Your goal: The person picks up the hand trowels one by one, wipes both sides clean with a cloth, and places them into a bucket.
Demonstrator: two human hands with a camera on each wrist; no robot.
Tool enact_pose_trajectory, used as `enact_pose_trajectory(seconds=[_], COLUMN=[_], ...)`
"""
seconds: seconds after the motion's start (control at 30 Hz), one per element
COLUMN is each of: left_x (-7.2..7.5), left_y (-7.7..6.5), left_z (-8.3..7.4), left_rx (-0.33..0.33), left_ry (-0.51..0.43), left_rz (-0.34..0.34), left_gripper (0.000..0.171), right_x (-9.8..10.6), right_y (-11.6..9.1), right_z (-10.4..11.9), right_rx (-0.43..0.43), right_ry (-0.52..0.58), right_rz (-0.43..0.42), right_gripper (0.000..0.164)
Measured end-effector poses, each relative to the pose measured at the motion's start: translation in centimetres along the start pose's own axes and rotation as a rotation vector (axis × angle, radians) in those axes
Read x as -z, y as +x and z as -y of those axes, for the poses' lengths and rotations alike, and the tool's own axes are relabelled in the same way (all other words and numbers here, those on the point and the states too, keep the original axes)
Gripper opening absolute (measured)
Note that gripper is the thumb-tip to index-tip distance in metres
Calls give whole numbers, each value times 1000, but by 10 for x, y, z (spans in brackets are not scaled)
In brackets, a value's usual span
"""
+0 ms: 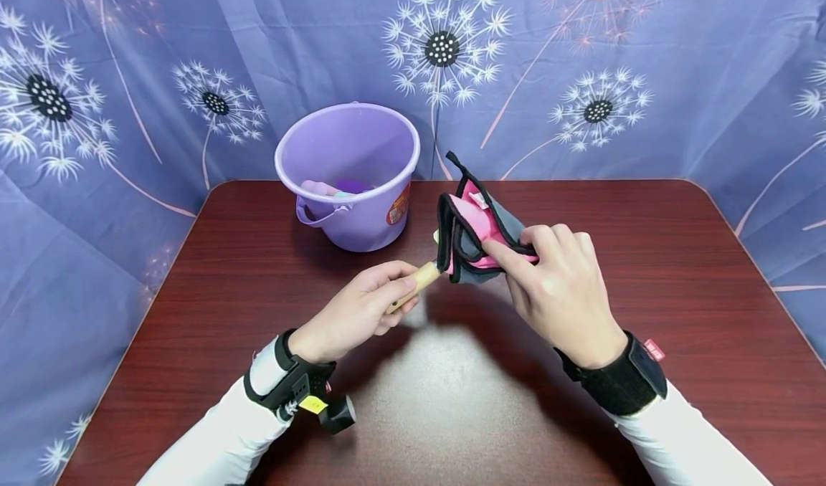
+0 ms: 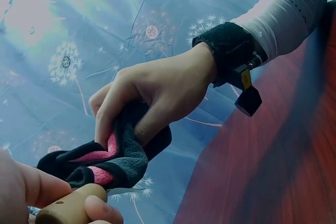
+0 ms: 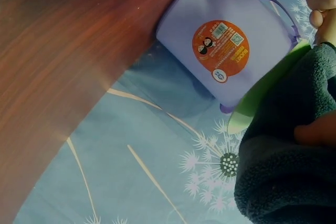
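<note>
My left hand grips the pale wooden handle of a tool, which points up and to the right. In the right wrist view the tool's green, thin, curved head shows beside a cloth; most of it is hidden by the fabric. That cloth is grey and pink with black edging and is folded around the head. My right hand pinches the cloth from the right, its index finger pressing into the pink fold. Both hands are above the table.
A purple bucket stands at the back left of the dark red wooden table. A pink item and something darker purple lie inside it. Behind the table hangs a blue curtain with dandelion prints.
</note>
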State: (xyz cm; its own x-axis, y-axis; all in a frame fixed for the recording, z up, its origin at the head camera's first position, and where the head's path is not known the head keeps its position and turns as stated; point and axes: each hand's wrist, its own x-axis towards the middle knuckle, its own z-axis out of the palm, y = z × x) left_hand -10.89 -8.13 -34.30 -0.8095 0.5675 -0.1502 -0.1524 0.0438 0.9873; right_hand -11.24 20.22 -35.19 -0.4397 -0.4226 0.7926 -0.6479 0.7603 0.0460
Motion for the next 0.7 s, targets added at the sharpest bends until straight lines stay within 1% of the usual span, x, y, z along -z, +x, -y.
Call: enact_pose_trajectory(seconds=[0.13, 0.27, 0.4, 0.6, 0.7], left_x=[1, 1, 2, 2, 2], left_y=[-1, -1, -1, -1, -1], left_z=[0, 0, 0, -1, -1], left_rx=[2, 7, 10, 12, 7], left_ry=[-18, -61, -124, -234, -267], left_rz=[8, 9, 15, 49, 64], left_gripper=[22, 25, 26, 24, 24], right_x=[-1, 0, -1, -2, -2], right_y=[2, 4, 5, 4, 4], right_z=[2, 4, 6, 6, 4], right_rx=[16, 31, 46, 78, 97], right_ry=[5, 15, 29, 30, 28], right_rz=[-42, -77, -105, -141, -160], right_gripper=[26, 24, 25, 23, 22])
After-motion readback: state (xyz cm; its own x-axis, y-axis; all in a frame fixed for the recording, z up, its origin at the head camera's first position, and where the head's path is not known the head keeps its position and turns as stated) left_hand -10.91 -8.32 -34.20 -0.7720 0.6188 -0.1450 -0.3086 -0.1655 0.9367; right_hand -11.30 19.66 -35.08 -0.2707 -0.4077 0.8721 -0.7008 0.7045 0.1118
